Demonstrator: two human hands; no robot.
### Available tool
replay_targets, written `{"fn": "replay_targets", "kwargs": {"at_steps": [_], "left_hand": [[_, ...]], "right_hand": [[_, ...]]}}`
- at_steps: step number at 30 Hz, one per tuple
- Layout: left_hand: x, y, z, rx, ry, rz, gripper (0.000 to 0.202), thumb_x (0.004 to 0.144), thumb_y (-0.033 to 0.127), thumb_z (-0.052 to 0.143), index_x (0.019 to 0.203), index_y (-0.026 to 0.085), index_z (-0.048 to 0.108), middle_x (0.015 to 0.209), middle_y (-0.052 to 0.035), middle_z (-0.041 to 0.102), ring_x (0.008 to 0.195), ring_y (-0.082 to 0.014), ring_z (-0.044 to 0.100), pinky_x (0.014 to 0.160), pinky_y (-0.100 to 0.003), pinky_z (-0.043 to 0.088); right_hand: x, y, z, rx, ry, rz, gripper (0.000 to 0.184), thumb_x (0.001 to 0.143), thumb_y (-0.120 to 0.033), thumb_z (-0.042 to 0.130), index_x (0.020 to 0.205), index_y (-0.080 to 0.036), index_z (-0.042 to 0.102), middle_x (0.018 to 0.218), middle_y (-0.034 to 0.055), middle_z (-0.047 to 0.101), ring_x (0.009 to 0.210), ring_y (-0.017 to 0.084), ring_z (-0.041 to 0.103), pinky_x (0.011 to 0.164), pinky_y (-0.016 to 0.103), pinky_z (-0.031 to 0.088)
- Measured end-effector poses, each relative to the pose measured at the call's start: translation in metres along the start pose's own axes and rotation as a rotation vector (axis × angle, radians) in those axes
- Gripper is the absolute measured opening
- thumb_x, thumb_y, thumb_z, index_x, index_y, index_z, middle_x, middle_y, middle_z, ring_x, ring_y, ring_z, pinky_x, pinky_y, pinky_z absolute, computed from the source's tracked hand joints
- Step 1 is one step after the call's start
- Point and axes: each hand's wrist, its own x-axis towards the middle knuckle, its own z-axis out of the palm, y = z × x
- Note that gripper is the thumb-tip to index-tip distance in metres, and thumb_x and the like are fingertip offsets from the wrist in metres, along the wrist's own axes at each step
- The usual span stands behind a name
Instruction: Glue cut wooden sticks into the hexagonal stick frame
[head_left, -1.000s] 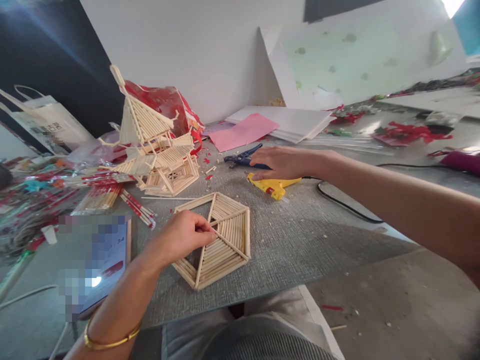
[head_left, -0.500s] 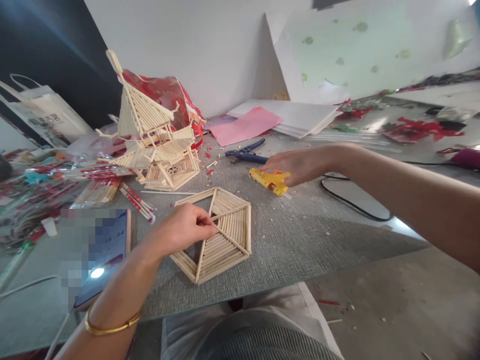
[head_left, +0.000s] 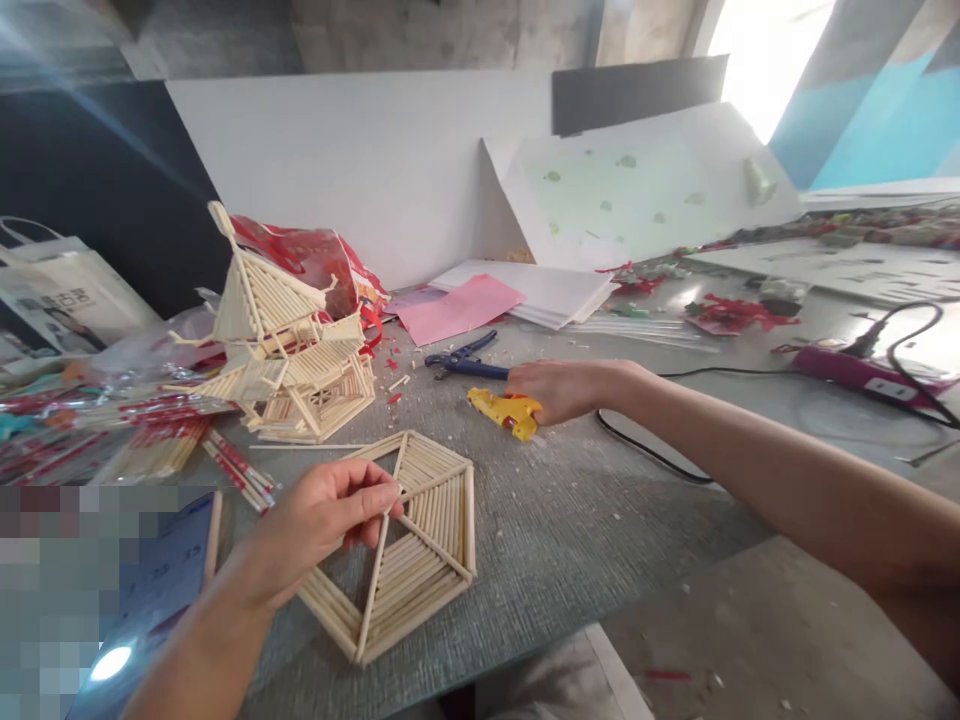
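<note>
A hexagonal panel of wooden sticks (head_left: pixel 427 560) lies flat near the table's front edge. Its right-hand sections are filled with sticks, while gaps show on the left. Over its centre, my left hand (head_left: pixel 330 520) is closed in a pinch, thumb against forefinger; whatever is between the fingertips is too hidden to name. My right hand (head_left: pixel 559 390) reaches to a yellow glue gun (head_left: pixel 506 412) lying on its side and the end of blue-handled cutters (head_left: pixel 465 360). Its fingers are mostly hidden, so its grip is unclear.
A tiered stick pavilion model (head_left: pixel 300 370) stands at the left back. Bundled sticks (head_left: pixel 240 470) and a phone-like screen (head_left: pixel 165 590) are on the left. Pink paper (head_left: pixel 461 308) lies behind. A black cord (head_left: pixel 652 455) runs right towards a purple power strip (head_left: pixel 870 375).
The view has tilted up and shifted right, so the table things appear lower and further left. My left fingertips sit slightly higher over the panel's centre; my right hand stays beside the glue gun.
</note>
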Motion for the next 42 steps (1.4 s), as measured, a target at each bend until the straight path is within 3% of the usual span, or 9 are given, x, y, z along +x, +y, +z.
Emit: {"fn": "replay_targets", "kwargs": {"at_steps": [3, 6, 10, 15, 18, 23, 27, 36, 42], "left_hand": [[0.000, 0.000, 0.003, -0.169, 0.037, 0.006, 0.022, 0.066, 0.037, 0.067, 0.077, 0.018, 0.063, 0.071, -0.0039, 0.063, 0.054, -0.0100, 0.050, 0.054, -0.023, 0.039], [0.001, -0.002, 0.005, -0.222, 0.101, 0.047, 0.027, 0.064, 0.033, 0.069, 0.084, 0.017, 0.063, 0.072, -0.0032, 0.061, 0.061, -0.0125, 0.054, 0.059, -0.025, 0.043], [0.004, -0.005, 0.006, -0.114, 0.197, 0.139, 0.027, 0.067, 0.035, 0.065, 0.086, 0.016, 0.063, 0.069, -0.0009, 0.059, 0.061, -0.0123, 0.053, 0.063, -0.026, 0.044], [0.004, -0.003, 0.008, 0.055, 0.357, 0.252, 0.019, 0.069, 0.036, 0.064, 0.076, 0.019, 0.061, 0.069, 0.0013, 0.058, 0.068, -0.0136, 0.053, 0.066, -0.024, 0.041], [0.005, -0.004, 0.010, 0.077, 0.420, 0.256, 0.020, 0.069, 0.039, 0.063, 0.074, 0.019, 0.061, 0.068, 0.0010, 0.059, 0.068, -0.0145, 0.053, 0.065, -0.025, 0.041], [0.010, -0.008, 0.012, 0.090, 0.398, 0.290, 0.022, 0.071, 0.040, 0.062, 0.076, 0.019, 0.062, 0.072, -0.0014, 0.062, 0.068, -0.0153, 0.054, 0.065, -0.026, 0.042], [0.010, -0.011, 0.014, 0.114, 0.418, 0.330, 0.021, 0.072, 0.040, 0.062, 0.077, 0.019, 0.061, 0.073, -0.0018, 0.063, 0.068, -0.0151, 0.055, 0.064, -0.025, 0.042], [0.007, -0.009, 0.018, 0.253, 0.477, 0.446, 0.019, 0.075, 0.037, 0.060, 0.077, 0.019, 0.062, 0.070, -0.0015, 0.062, 0.068, -0.0147, 0.056, 0.063, -0.024, 0.042], [0.008, -0.013, 0.017, 0.326, 0.505, 0.493, 0.015, 0.077, 0.036, 0.060, 0.078, 0.020, 0.062, 0.071, -0.0007, 0.063, 0.067, -0.0137, 0.058, 0.064, -0.023, 0.042]], "right_hand": [[-0.003, 0.003, 0.005, 0.011, 0.028, -0.097, 0.024, 0.063, -0.018, 0.052, 0.087, -0.017, 0.055, 0.092, 0.0078, 0.054, 0.086, 0.022, 0.051, 0.076, 0.033, 0.040], [-0.009, 0.000, 0.006, -0.012, 0.217, -0.062, 0.029, 0.063, -0.015, 0.051, 0.092, -0.016, 0.052, 0.094, 0.0096, 0.052, 0.082, 0.022, 0.051, 0.073, 0.034, 0.040], [-0.020, -0.016, 0.002, 0.030, 0.418, -0.113, 0.028, 0.074, -0.019, 0.049, 0.101, -0.017, 0.048, 0.096, 0.0097, 0.053, 0.078, 0.019, 0.051, 0.067, 0.031, 0.042], [-0.031, -0.043, -0.002, 0.056, 0.520, -0.319, 0.014, 0.085, -0.027, 0.043, 0.095, -0.019, 0.049, 0.089, 0.0081, 0.054, 0.076, 0.016, 0.051, 0.063, 0.029, 0.042], [-0.035, -0.058, -0.003, 0.071, 0.534, -0.381, 0.009, 0.083, -0.024, 0.044, 0.090, -0.021, 0.048, 0.083, 0.0060, 0.054, 0.070, 0.016, 0.049, 0.060, 0.030, 0.041], [-0.039, -0.072, -0.005, 0.108, 0.507, -0.432, 0.007, 0.080, -0.020, 0.046, 0.087, -0.022, 0.047, 0.079, 0.0052, 0.053, 0.066, 0.016, 0.047, 0.058, 0.030, 0.041], [-0.039, -0.073, -0.003, 0.103, 0.493, -0.446, 0.004, 0.083, -0.023, 0.045, 0.086, -0.021, 0.047, 0.079, 0.0054, 0.053, 0.065, 0.015, 0.046, 0.058, 0.029, 0.039], [-0.038, -0.077, -0.002, 0.115, 0.537, -0.499, 0.021, 0.090, -0.029, 0.035, 0.078, -0.016, 0.046, 0.072, 0.0042, 0.048, 0.061, 0.012, 0.038, 0.054, 0.026, 0.034], [-0.039, -0.076, 0.000, 0.117, 0.506, -0.490, 0.015, 0.089, -0.024, 0.037, 0.078, -0.016, 0.045, 0.073, 0.0037, 0.048, 0.061, 0.011, 0.039, 0.054, 0.025, 0.034]]}}
